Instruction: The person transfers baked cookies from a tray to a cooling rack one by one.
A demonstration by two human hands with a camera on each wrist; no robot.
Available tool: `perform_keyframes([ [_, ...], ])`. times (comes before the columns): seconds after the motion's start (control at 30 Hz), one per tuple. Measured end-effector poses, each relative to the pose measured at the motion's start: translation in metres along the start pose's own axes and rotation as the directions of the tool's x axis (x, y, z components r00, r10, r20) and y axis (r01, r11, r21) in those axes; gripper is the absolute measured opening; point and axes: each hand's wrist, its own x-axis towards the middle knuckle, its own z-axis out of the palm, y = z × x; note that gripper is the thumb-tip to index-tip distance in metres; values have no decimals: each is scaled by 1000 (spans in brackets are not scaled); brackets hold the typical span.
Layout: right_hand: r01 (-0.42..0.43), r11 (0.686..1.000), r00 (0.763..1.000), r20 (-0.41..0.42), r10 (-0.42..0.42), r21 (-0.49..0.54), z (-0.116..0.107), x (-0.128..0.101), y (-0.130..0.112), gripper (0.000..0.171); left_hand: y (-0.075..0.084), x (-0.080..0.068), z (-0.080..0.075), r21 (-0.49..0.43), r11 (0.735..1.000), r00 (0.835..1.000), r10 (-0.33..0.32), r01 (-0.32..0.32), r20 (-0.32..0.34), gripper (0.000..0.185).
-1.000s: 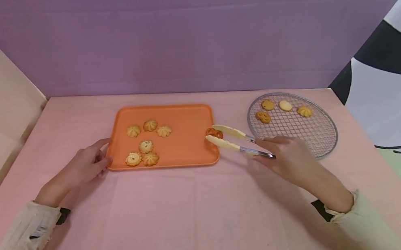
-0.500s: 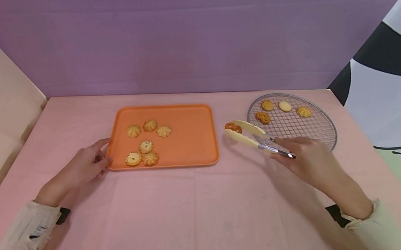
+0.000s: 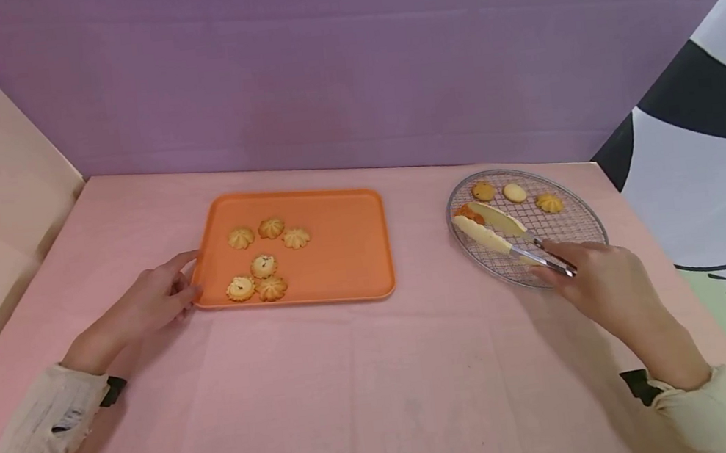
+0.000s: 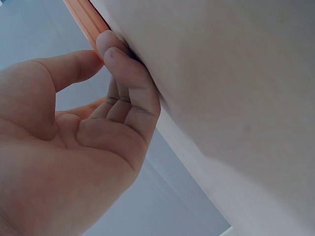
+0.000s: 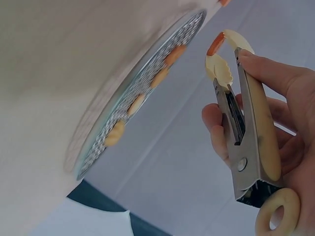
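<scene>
Right hand (image 3: 608,283): at the right side of the scene; its grip is closed round the tongs (image 3: 492,236), with the thumb on one arm and fingers on the other.
Tongs: pale yellow tips, metal arms; they point to the far left, and the tips hold one pretzel biscuit (image 5: 215,44) between them.
Pretzel biscuit: reddish brown, above the left part of the round wire mesh (image 3: 575,222); in the right wrist view a gap shows between it and the mesh.
Round wire mesh: grey rim, on the right of the worktop (image 3: 380,387); it carries a second pretzel (image 5: 174,55), a speckled round biscuit (image 3: 482,191), a pale round biscuit (image 3: 514,193) and, most to the right, a ridged biscuit (image 3: 549,203).
Left hand (image 3: 145,305): at the left edge of the orange tray (image 3: 345,250); its fingers are bent, and its grip pinches the rim with thumb and index finger.
Orange tray: left of the mesh and apart from it; three flower-shaped biscuits (image 3: 271,227) lie in its far left part. Nearer, two pale-topped biscuits (image 3: 240,289) and one more flower-shaped biscuit (image 3: 272,288) lie close together.
Around: the worktop has a pink cover, a purple backdrop (image 3: 347,73) stands at the far side, and both sleeves (image 3: 40,437) are cream.
</scene>
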Motion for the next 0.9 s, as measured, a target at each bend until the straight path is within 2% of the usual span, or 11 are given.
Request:
perform_keyframes([
  [0.4, -52, 997, 999, -4, 52, -57, -3, -10, 36, 40, -1, -1, 0, 4, 1000, 1000, 7, -7, -4, 60],
  [0.57, -98, 993, 994, 49, 101, -62, -3, -14, 45, 41, -1, -1, 0, 2, 1000, 1000, 4, -4, -2, 61],
  [0.9, -138, 988, 983, 114, 146, -74, -1, -17, 55, 42, -2, 1, 1, -3, 1000, 1000, 1, -1, 4, 62],
])
